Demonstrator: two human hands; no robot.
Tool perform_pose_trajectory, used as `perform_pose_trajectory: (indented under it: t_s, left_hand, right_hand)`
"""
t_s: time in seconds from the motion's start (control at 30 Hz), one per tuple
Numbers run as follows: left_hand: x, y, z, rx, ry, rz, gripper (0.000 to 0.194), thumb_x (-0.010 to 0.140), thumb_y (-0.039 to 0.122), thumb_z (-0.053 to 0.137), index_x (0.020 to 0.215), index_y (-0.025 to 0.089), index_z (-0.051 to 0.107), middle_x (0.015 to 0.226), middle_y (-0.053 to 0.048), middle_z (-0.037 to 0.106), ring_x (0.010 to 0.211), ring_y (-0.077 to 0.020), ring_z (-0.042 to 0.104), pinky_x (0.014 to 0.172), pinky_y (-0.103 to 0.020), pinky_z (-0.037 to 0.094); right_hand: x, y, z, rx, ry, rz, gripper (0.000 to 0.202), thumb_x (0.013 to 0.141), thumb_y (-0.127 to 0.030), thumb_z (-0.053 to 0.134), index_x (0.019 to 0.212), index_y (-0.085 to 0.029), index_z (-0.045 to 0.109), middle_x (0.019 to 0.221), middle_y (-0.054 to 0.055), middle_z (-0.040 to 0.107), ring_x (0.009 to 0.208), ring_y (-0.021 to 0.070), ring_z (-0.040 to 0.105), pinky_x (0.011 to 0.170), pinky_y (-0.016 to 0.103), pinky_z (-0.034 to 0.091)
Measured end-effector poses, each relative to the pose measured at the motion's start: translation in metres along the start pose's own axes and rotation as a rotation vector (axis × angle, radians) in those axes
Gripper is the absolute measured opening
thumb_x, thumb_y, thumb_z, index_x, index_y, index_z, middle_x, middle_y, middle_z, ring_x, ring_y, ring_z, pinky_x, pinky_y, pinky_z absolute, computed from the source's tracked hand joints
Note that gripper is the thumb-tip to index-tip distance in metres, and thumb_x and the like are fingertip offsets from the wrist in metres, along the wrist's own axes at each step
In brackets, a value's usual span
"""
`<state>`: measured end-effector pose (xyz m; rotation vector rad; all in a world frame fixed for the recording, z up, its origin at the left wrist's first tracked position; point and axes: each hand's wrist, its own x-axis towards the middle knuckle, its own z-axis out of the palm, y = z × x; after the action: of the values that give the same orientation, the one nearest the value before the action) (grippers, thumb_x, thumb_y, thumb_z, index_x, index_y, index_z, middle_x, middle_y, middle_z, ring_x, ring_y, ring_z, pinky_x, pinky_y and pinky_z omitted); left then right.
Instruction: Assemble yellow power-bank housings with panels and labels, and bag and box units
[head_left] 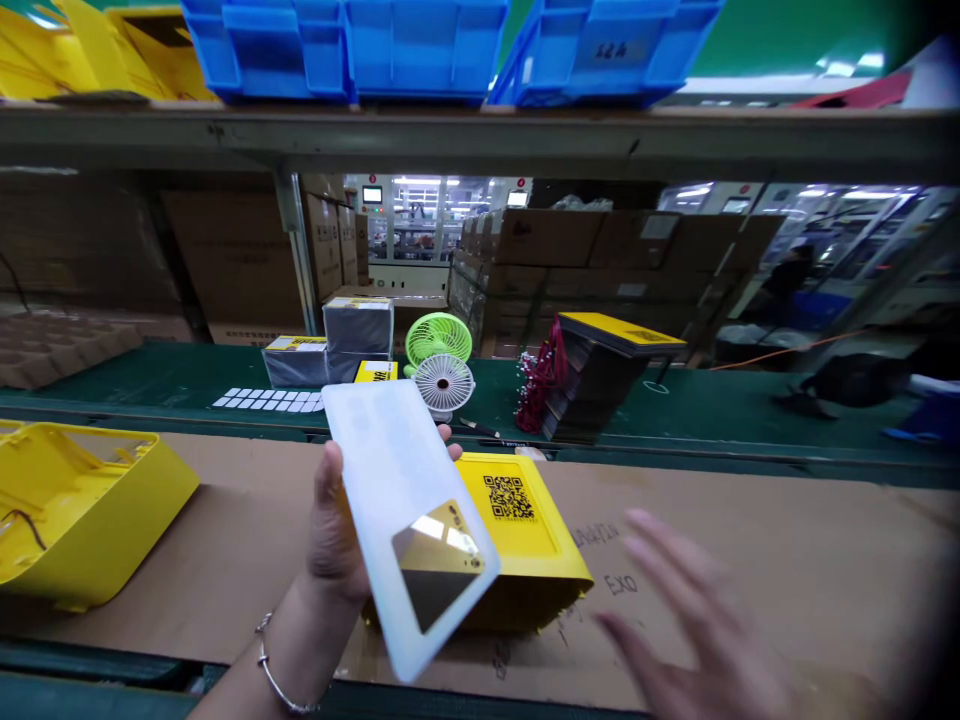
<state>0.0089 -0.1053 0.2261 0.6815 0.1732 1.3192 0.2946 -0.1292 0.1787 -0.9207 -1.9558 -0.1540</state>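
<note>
A flat white panel [390, 450] with a clear window near its lower end is in my left hand [337, 530], thumb on one edge and fingertips on the other. Behind and below it, a yellow housing [517, 510] with a QR code rests on the cardboard. My right hand [690, 620], blurred, is to the right of the housing with its fingers apart and holds nothing. It does not touch the panel.
Another yellow housing [97, 510] lies at the left. On the green shelf [495, 390] stand wrapped boxes [358, 330], a green fan [439, 338], a white fan [444, 384], red wires [541, 390] and stacked black-and-yellow panels [600, 370]. Blue bins [427, 50] hang above.
</note>
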Motion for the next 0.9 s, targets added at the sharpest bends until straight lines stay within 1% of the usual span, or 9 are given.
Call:
perform_pose_trajectory:
  t_s: [0.1,0.17,0.23,0.3,0.37,0.47,0.53,0.63,0.9]
  left_hand:
    - [-0.007,-0.011,-0.001,0.065,-0.018,-0.094,0.081,0.075,0.07,0.047,0.135,0.017,0.04,0.127,-0.014,0.056,0.127,-0.0372,0.04,0.108,-0.052,0.027]
    - [-0.01,-0.014,-0.006,0.236,-0.009,-0.124,0.085,0.072,0.068,0.055,0.138,0.018,0.035,0.131,-0.015,0.052,0.127,-0.0379,0.041,0.107,-0.054,0.027]
    - [-0.012,-0.009,-0.012,0.573,0.05,-0.002,0.101,0.067,0.065,0.065,0.145,0.027,0.013,0.144,-0.015,0.034,0.132,-0.038,0.032,0.108,-0.057,0.025]
    - [-0.012,0.001,-0.015,1.088,0.118,0.242,0.123,0.056,0.06,0.076,0.144,0.036,-0.007,0.154,-0.011,0.007,0.139,-0.0398,0.011,0.109,-0.062,0.015]
    - [-0.01,0.013,-0.014,1.644,0.082,0.426,0.126,0.049,0.054,0.082,0.145,0.039,0.0,0.155,-0.006,-0.007,0.139,-0.0412,-0.009,0.109,-0.065,0.0]
    - [-0.005,0.026,-0.009,2.108,-0.135,0.394,0.099,0.057,0.045,0.08,0.141,0.036,0.028,0.154,-0.006,0.01,0.14,-0.0399,-0.004,0.109,-0.065,-0.006]
    - [-0.002,0.028,-0.008,2.149,-0.208,0.293,0.089,0.061,0.038,0.076,0.139,0.032,0.033,0.148,-0.008,0.023,0.138,-0.0369,0.01,0.112,-0.063,0.004]
    - [0.0,0.024,-0.011,2.136,-0.214,0.255,0.081,0.061,0.031,0.072,0.135,0.031,0.038,0.143,-0.009,0.028,0.135,-0.0349,0.018,0.112,-0.061,0.014]
    - [-0.003,0.016,-0.014,2.195,-0.198,0.308,0.081,0.057,0.021,0.068,0.134,0.031,0.042,0.144,-0.009,0.021,0.136,-0.0356,0.012,0.113,-0.06,0.012]
  right_hand:
    - [0.015,-0.036,0.035,0.031,-0.116,-0.301,0.075,0.074,-0.007,0.063,0.141,-0.022,0.033,0.139,0.013,0.044,0.125,0.034,0.043,0.099,0.056,0.042]
    - [0.028,-0.052,0.047,0.111,-0.103,-0.26,0.067,0.079,-0.005,0.055,0.141,-0.021,0.034,0.131,0.011,0.053,0.121,0.0292,0.049,0.099,0.053,0.044]
    - [0.041,-0.058,0.048,0.22,-0.053,-0.026,0.049,0.085,-0.01,0.05,0.133,-0.022,0.045,0.119,0.008,0.062,0.113,0.0244,0.056,0.097,0.046,0.048]
    - [0.053,-0.056,0.043,0.379,-0.028,0.269,0.027,0.091,-0.019,0.048,0.115,-0.022,0.058,0.107,0.007,0.066,0.104,0.0219,0.061,0.09,0.038,0.053]
    - [0.062,-0.051,0.038,0.602,-0.066,0.501,0.02,0.092,-0.029,0.049,0.104,-0.02,0.062,0.097,0.006,0.068,0.092,0.0201,0.065,0.083,0.033,0.056]
    - [0.069,-0.046,0.036,0.929,-0.151,0.729,0.031,0.09,-0.037,0.053,0.114,-0.018,0.057,0.093,0.007,0.068,0.078,0.0181,0.066,0.079,0.034,0.056]
    - [0.069,-0.045,0.036,1.045,-0.166,0.87,0.041,0.088,-0.039,0.057,0.123,-0.017,0.051,0.097,0.009,0.068,0.079,0.0185,0.066,0.082,0.036,0.054]
    - [0.067,-0.044,0.035,1.114,-0.175,1.023,0.052,0.085,-0.039,0.061,0.129,-0.017,0.045,0.105,0.012,0.067,0.086,0.0211,0.066,0.089,0.041,0.051]
    - [0.069,-0.036,0.026,1.209,-0.239,1.033,0.053,0.087,-0.034,0.057,0.135,-0.019,0.04,0.11,0.014,0.066,0.09,0.0224,0.067,0.088,0.039,0.051]
